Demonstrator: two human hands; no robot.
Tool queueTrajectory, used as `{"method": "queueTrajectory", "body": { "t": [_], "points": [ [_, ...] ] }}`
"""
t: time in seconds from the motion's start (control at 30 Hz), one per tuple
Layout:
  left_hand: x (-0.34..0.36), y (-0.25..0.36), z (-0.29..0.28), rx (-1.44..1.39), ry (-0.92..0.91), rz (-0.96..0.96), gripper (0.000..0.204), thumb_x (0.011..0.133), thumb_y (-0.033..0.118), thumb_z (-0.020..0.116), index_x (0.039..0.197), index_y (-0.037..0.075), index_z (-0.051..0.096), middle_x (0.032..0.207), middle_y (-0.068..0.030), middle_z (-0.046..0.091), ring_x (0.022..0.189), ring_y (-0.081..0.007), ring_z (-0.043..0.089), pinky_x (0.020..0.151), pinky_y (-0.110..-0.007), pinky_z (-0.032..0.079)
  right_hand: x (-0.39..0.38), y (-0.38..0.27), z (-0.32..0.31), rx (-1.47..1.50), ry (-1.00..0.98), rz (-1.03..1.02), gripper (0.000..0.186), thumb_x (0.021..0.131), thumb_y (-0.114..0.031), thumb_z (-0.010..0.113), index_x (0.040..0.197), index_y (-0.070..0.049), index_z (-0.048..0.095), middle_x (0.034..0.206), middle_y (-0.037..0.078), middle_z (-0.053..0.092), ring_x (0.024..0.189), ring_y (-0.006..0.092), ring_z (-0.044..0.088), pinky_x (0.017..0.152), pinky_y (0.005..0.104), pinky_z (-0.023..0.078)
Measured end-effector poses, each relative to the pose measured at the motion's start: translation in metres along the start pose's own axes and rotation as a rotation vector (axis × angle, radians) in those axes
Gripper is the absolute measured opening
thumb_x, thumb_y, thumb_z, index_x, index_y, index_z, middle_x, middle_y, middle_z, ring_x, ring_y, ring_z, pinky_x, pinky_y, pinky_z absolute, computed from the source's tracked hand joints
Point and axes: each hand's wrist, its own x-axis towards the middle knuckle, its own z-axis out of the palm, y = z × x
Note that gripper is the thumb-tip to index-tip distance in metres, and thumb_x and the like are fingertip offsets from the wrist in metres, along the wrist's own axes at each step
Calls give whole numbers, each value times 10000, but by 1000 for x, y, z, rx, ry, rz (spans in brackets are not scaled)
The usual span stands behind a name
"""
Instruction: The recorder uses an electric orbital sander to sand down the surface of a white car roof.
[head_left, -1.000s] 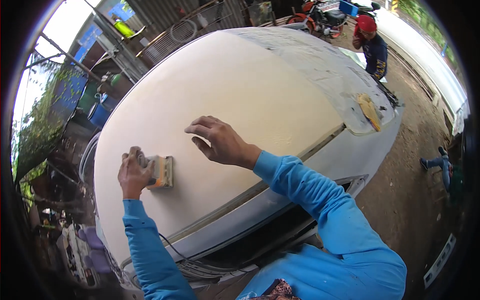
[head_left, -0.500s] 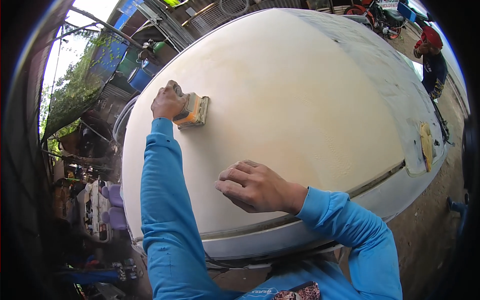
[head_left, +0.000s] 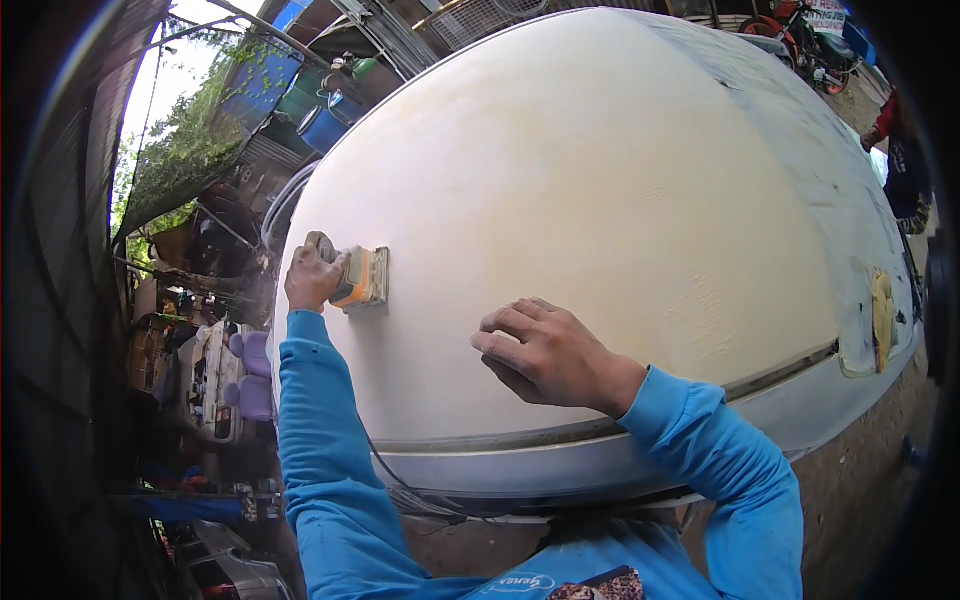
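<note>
A pale cream and white car roof (head_left: 600,200), with yellowish patches, spreads out before me. My left hand (head_left: 312,278) is wrapped round an orange and grey electric sander (head_left: 357,280), whose square pad lies flat on the roof near its left edge. A thin dark cord (head_left: 385,462) runs down beside my left forearm. My right hand (head_left: 555,352) is over the near middle of the roof, fingers loosely bent and holding nothing. Whether it touches the surface I cannot tell; its thumb is mostly hidden.
A dark channel (head_left: 520,437) runs along the roof's near edge. A yellow cloth (head_left: 882,320) lies at the right. Another person (head_left: 905,165) stands beyond the far right side, near a motorcycle (head_left: 815,50). Blue drums (head_left: 322,130) and purple seats (head_left: 252,375) are at the left.
The sander, with my left hand on it, has moved left and toward me across the roof. The view has shifted, and the cord now shows. My right hand keeps its bent pose.
</note>
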Motion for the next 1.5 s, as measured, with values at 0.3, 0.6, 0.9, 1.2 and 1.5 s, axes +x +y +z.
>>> {"method": "queueTrajectory", "body": {
  "t": [0.3, 0.6, 0.9, 1.2, 1.5],
  "points": [
    [-75, 96, -38, -130, 5, 185, 517, 840, 353, 808, 1263, 138, 603, 1114, -156, 659, 1025, -378, 692, 889, -492, 552, -2, -5, 8, 75, -60, 15, 153, 891, -80, 675, 1031, -19, 676, 1038, 150, 673, 950, 326, 664, 870, 424, 549],
    [26, 181, -27, -67, -29, 228, 618, 843, 467, 784, 1348, 161, 602, 1224, -169, 664, 1121, -372, 695, 953, -477, 564, -3, 0, 8, 44, -28, 0, 177, 845, -84, 683, 1007, -13, 676, 1025, 137, 672, 956, 301, 663, 876, 405, 545],
    [79, 175, -15, -50, 19, 204, 623, 830, 491, 791, 1337, 172, 617, 1264, -171, 672, 1123, -368, 701, 970, -479, 567, 0, 0, 2, 39, -58, 51, 155, 856, -81, 669, 993, -10, 668, 1014, 137, 672, 952, 305, 661, 883, 415, 549],
    [-78, 147, -47, -175, 27, 343, 530, 818, 285, 839, 1284, 152, 623, 1139, -126, 668, 1036, -337, 707, 892, -458, 569, -3, 5, 4, 58, -68, 61, 145, 866, -83, 683, 1000, -27, 671, 1022, 147, 665, 953, 319, 666, 857, 421, 553],
    [-66, 157, -48, -171, 19, 352, 526, 816, 288, 841, 1272, 135, 626, 1128, -131, 668, 1022, -337, 708, 879, -465, 571, -3, 3, 8, 46, -71, 35, 137, 841, -85, 683, 963, -25, 657, 1010, 143, 657, 939, 316, 662, 843, 416, 552]
  ]
}}
